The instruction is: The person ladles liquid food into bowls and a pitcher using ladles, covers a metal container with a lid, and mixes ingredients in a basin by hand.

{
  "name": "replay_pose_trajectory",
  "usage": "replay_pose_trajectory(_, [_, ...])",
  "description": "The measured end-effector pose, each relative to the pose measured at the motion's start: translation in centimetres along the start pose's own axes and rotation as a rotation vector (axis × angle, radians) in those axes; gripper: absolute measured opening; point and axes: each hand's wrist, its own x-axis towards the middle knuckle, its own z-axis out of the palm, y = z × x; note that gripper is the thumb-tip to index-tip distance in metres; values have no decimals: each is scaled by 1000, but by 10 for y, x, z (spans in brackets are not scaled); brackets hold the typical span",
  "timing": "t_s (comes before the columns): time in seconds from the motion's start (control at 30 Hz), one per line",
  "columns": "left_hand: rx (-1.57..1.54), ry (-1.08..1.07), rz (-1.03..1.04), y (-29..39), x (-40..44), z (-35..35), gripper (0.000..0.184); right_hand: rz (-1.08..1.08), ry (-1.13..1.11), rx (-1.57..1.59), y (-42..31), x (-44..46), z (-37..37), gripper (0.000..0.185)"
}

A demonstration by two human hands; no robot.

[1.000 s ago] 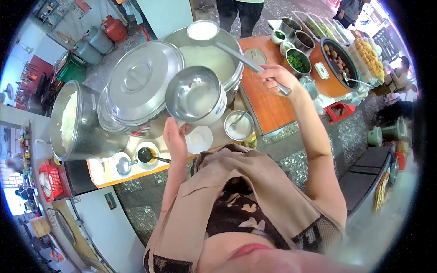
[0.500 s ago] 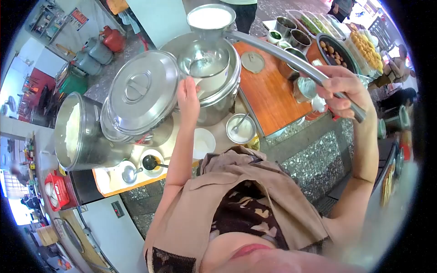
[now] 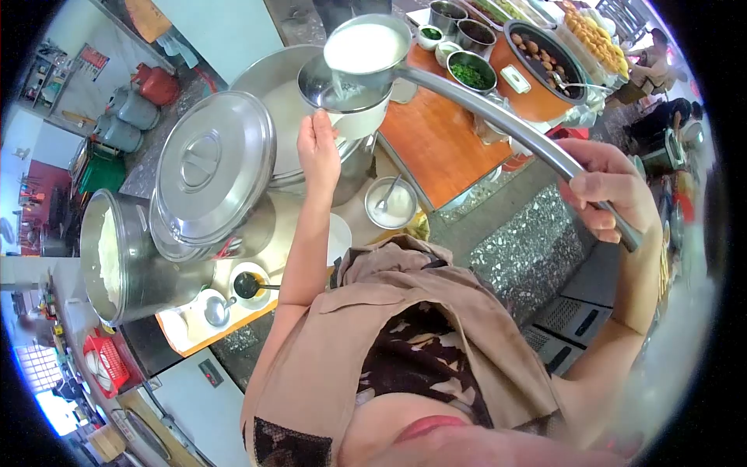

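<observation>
My right hand (image 3: 611, 191) is closed round the long metal handle of a ladle (image 3: 366, 48) full of white liquid. The ladle's bowl is over the rim of a metal-lined white pot (image 3: 362, 121), and white liquid runs into the pot. My left hand (image 3: 319, 152) grips this pot's near side, its handle mostly hidden by the fingers. Both are above a big open steel pot (image 3: 268, 78) with pale liquid inside. Left of it, a round steel lid (image 3: 214, 163) leans on another pot.
A bowl of white stuff with a spoon (image 3: 391, 202) sits by the orange tabletop (image 3: 443, 144). Chopped greens (image 3: 471, 75) and a dark pot of eggs (image 3: 545, 62) stand at the upper right. A steel pot (image 3: 148, 257) is at left, near a dark sauce bowl (image 3: 249, 284).
The ladle has risen, come nearer and moved over the held pot, and liquid now runs from it. My right hand has moved right and down. The view has shifted.
</observation>
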Motion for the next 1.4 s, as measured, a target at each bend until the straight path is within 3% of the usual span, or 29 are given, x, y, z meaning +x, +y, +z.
replay_pose_trajectory(0.47, [-68, -100, 15, -11, 3, 37, 30, -72, 128, -3, 10, -17, -9, 53])
replay_pose_trajectory(1.0, [-23, -167, 47, -44, -1, 97, 31, -81, 368, -7, 23, -29, -34, 51])
replay_pose_trajectory(1.4, [40, -247, -60, -157, -27, 132, 28, 51, 368, -47, 72, 18, -74, 49])
